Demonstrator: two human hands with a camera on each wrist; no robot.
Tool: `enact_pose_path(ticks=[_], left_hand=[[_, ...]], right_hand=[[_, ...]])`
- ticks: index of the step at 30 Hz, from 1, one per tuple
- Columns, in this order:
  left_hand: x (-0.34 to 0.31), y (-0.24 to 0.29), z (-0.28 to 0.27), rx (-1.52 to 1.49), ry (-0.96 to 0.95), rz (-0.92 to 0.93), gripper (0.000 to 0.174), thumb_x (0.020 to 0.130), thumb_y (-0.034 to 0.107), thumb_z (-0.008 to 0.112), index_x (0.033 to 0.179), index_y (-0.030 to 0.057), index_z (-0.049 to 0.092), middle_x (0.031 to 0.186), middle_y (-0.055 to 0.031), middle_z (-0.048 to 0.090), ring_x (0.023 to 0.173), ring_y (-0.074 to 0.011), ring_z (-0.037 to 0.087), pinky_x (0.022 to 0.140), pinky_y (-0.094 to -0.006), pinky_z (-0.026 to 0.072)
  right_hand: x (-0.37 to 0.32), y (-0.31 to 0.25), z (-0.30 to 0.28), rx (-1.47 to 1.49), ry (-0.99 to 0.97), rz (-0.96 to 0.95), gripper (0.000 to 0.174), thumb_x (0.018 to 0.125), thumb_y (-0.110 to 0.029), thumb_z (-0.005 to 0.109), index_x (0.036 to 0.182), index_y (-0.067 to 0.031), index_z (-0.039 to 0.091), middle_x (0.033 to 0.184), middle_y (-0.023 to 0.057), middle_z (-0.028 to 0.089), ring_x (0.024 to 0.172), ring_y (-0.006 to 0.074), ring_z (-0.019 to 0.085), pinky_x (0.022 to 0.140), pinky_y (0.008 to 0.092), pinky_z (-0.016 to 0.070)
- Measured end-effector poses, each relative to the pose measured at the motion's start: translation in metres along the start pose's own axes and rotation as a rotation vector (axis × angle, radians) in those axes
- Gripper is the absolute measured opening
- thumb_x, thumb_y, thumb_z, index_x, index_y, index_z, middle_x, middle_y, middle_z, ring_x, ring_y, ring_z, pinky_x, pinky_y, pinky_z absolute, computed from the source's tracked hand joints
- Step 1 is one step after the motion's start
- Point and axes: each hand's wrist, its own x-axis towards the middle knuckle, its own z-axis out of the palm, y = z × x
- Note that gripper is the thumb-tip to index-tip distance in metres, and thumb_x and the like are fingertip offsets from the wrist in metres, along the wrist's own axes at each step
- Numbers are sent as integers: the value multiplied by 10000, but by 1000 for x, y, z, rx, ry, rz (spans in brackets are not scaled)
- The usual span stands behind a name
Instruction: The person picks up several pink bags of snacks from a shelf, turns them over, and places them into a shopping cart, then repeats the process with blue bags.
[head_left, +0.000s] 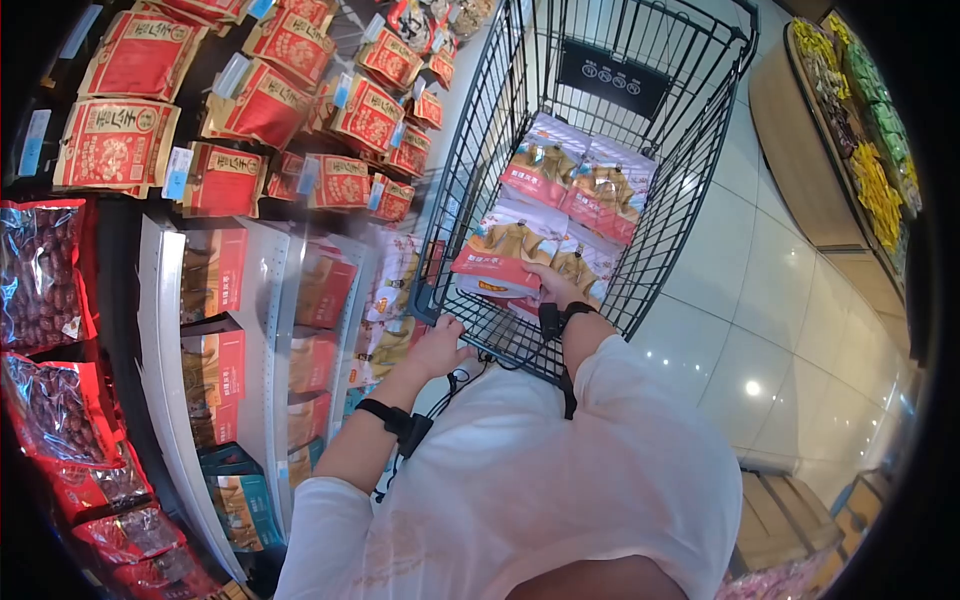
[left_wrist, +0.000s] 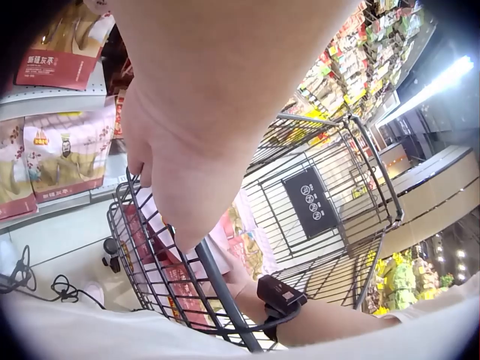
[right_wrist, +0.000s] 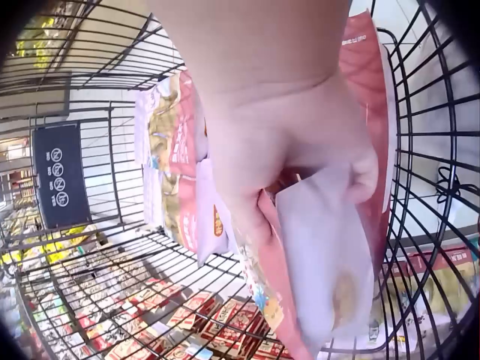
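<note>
Pink-and-white food bags [head_left: 600, 190] lie in rows inside a black wire shopping cart [head_left: 690, 150]. Near the cart's close end, my right hand [head_left: 552, 288] grips the edge of one bag [head_left: 495, 262]; in the right wrist view the hand [right_wrist: 300, 150] pinches this bag [right_wrist: 326, 247] between thumb and fingers, its pale underside showing. My left hand [head_left: 442, 348] is at the cart's near left corner, fingers at the dark handle bar [head_left: 425, 300]. The left wrist view shows that hand [left_wrist: 191, 172] over the bar, its fingertips partly hidden.
Shelves on the left hold red-and-tan packets [head_left: 120, 145], bags of dark red dates [head_left: 45, 270] and more pink bags [head_left: 215, 270]. A curved wooden display stand [head_left: 800, 150] is at the right, beyond the tiled floor [head_left: 720, 260]. Black cables [head_left: 455, 378] hang near the cart.
</note>
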Motion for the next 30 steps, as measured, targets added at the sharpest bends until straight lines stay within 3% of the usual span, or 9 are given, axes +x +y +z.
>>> enact_pose_path(ticks=[3, 6, 9, 12, 15, 21, 22, 24, 30], left_hand=[[0, 2, -4, 9, -14, -10, 438, 807, 319, 634, 1088, 8, 508, 1212, -184, 421, 1055, -373, 519, 882, -429, 440], [-3, 2, -4, 13, 20, 17, 436, 799, 313, 641, 1083, 10, 510, 1202, -184, 425, 1045, -376, 523, 876, -427, 443], [-3, 7, -7, 7, 10, 12, 424, 792, 294, 641, 1076, 7, 512, 1193, -184, 427, 1039, -377, 523, 874, -426, 445], [-4, 4, -5, -26, 17, 48, 417, 788, 274, 638, 1079, 3, 513, 1184, -186, 431, 1034, -372, 526, 869, -422, 447], [-4, 7, -4, -26, 15, 26, 417, 790, 267, 630, 1088, 0, 514, 1175, -187, 433, 1029, -365, 530, 870, -416, 446], [-8, 7, -7, -40, 18, 47, 431, 792, 282, 627, 1096, -2, 514, 1182, -178, 429, 1034, -358, 530, 883, -405, 442], [-8, 6, -5, -41, 24, 51, 430, 791, 282, 629, 1093, -2, 512, 1175, -178, 432, 1033, -358, 530, 880, -405, 443], [-6, 5, -5, -50, 40, 53, 429, 790, 281, 631, 1089, -2, 510, 1169, -178, 434, 1031, -357, 531, 878, -405, 443], [-9, 6, -5, -72, 74, 80, 411, 784, 261, 632, 1078, 7, 496, 1153, -174, 433, 1022, -355, 536, 871, -413, 445]], right_hand=[[-11, 6, -2, 107, 13, 6, 386, 767, -343, 700, 1091, -176, 575, 1069, 14, 618, 928, 183, 587, 763, 312, 451], [-8, 12, -13, 166, -148, 0, 408, 773, -358, 692, 1111, -170, 562, 1115, 25, 609, 964, 188, 585, 756, 321, 459], [-3, 0, -21, -69, -63, 158, 357, 764, -360, 696, 1058, -191, 584, 949, 28, 657, 821, 205, 614, 670, 386, 490], [-3, -6, -15, -112, -90, 151, 364, 785, -326, 679, 1086, -149, 576, 974, 52, 655, 883, 229, 627, 782, 430, 504], [-12, -7, -2, -62, -39, 83, 310, 834, -290, 617, 1074, -98, 575, 967, 76, 656, 871, 253, 638, 818, 454, 507], [-45, -47, 14, -3, 21, -53, 222, 853, -164, 573, 1025, -24, 573, 933, 111, 654, 800, 254, 649, 722, 417, 543], [-53, -53, 12, -10, 23, -47, 222, 853, -164, 573, 1025, -24, 573, 933, 111, 654, 800, 254, 649, 722, 417, 543], [-90, -77, 25, -148, 150, -220, 215, 848, -187, 581, 986, -22, 584, 905, 106, 653, 776, 239, 647, 711, 418, 541], [-69, -148, 21, -264, 131, -314, 206, 834, -203, 600, 977, -55, 597, 882, 80, 651, 737, 208, 640, 662, 404, 533]])
